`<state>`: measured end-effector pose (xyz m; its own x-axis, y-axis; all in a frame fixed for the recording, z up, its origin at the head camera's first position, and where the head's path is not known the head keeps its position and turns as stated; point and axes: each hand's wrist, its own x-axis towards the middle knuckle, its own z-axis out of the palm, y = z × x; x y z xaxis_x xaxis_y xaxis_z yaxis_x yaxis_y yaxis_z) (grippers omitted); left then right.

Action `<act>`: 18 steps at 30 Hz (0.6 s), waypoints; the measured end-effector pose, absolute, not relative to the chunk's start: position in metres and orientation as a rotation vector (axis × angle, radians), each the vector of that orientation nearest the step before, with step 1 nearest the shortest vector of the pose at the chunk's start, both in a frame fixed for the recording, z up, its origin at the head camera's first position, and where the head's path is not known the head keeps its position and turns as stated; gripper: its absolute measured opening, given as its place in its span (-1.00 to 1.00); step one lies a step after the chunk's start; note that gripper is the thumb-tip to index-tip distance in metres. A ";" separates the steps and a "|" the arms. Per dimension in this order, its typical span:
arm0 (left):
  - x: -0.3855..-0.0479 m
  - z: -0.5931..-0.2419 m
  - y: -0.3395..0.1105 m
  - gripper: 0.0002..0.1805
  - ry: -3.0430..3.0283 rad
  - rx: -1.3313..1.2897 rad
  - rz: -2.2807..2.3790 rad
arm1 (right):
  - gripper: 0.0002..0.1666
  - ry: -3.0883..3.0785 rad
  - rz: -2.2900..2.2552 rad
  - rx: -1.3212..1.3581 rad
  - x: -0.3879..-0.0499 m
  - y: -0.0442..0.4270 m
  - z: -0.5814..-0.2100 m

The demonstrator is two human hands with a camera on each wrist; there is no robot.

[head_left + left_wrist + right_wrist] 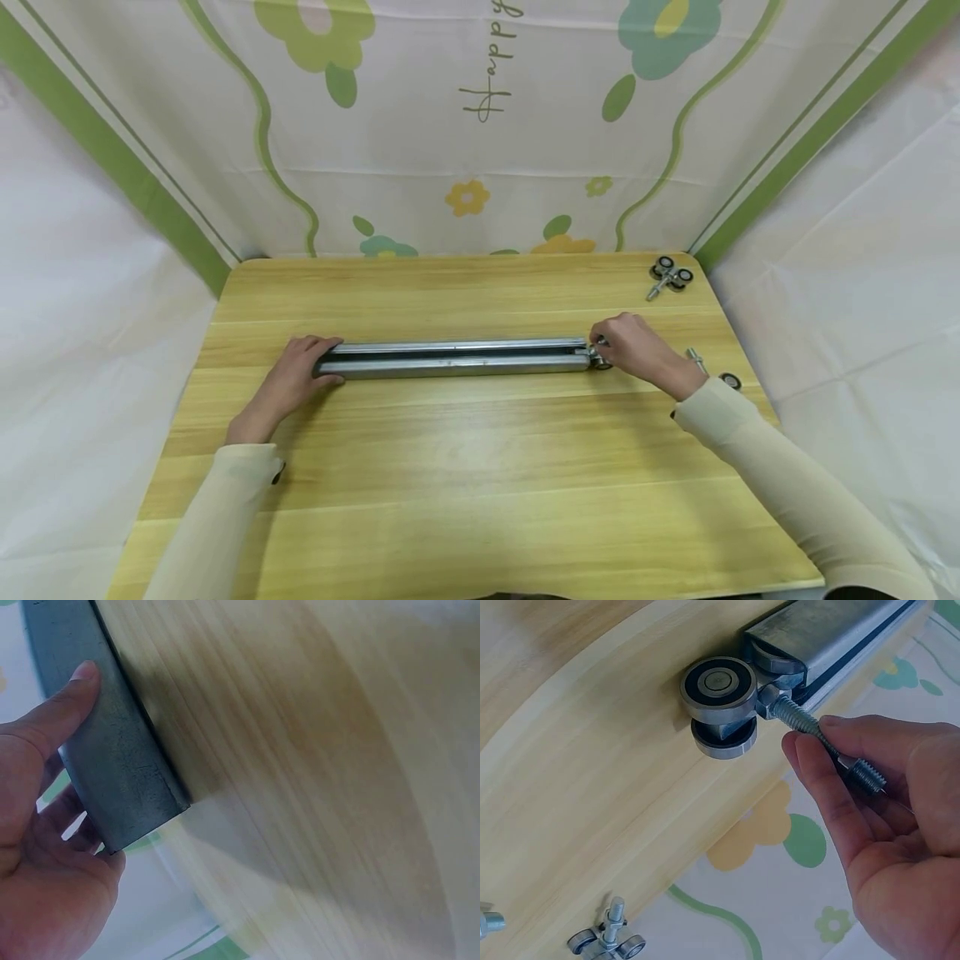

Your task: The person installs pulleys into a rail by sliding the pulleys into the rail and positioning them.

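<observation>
A long metal track point(457, 367) lies across the table with its slot facing up. At its left end my left hand point(285, 387) grips it, the thumb on the near side wall in the left wrist view. My right hand point(636, 347) is at the other end. There it pinches the threaded bolt point(795, 716) of a roller trolley point(718, 684) between thumb and fingers. One pair of the trolley's wheels is outside the track; another wheel sits at the track's mouth, partly inside. A nut is on the bolt near the trolley's body.
A second roller trolley point(667, 273) lies at the table's back right corner. Another wheel point(730, 381) and a bolt point(696, 360) show beside my right wrist, partly covered by it. The wooden table point(465, 483) meets a flowered cloth point(420, 125) at the back.
</observation>
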<state>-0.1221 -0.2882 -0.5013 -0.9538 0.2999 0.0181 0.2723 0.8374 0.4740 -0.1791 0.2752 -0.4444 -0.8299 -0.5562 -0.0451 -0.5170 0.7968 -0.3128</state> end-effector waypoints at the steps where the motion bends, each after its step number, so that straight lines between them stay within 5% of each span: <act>1: -0.122 -0.501 -0.288 -0.28 2.955 0.460 0.752 | -0.87 2.850 -0.435 -0.862 -0.179 0.274 -0.444; 18: -0.122 -0.502 -0.289 -0.28 2.952 0.447 0.765 | -0.87 2.836 -0.409 -0.875 -0.181 0.250 -0.443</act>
